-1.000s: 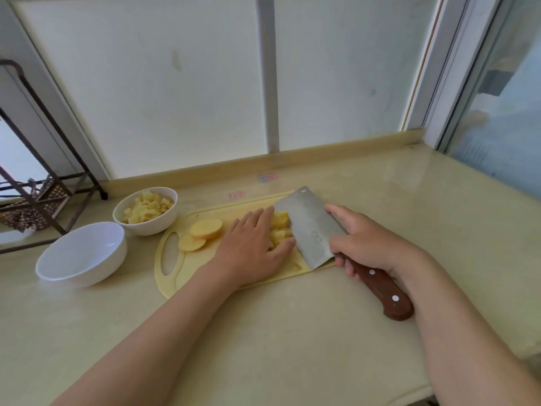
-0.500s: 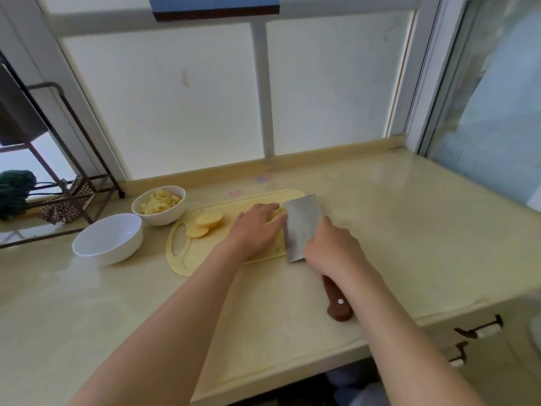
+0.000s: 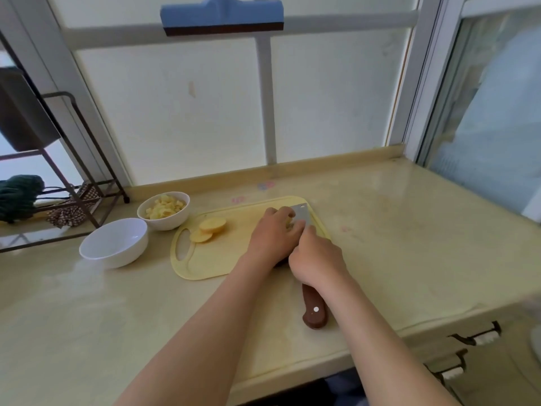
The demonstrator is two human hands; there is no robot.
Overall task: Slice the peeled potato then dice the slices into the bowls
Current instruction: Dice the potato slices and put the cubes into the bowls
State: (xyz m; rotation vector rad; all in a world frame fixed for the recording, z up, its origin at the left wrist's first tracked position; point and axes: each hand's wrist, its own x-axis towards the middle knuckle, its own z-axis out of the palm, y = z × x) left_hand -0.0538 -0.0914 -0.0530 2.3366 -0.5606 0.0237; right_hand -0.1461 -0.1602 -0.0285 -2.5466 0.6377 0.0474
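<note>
Half was judged done: small white bowl [image 3: 164, 211] filled, two round yellow potato slices [image 3: 208, 229] uncut left of left hand [image 3: 273, 233] curled over potato chunks [image 3: 289, 223], brown-handled steel cleaver [image 3: 301, 214] gripped by right hand [image 3: 316, 259].

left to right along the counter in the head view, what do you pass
empty white bowl → bowl of diced potato → potato slices → left hand holding potato pieces → right hand gripping the cleaver

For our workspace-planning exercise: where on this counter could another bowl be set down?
Free: the counter right of the cutting board, and the near strip before the empty bowl. Crowded: empty bowl, filled bowl and rack at far left; left hand holding potato pieces beside the cleaver in the right hand.
</note>
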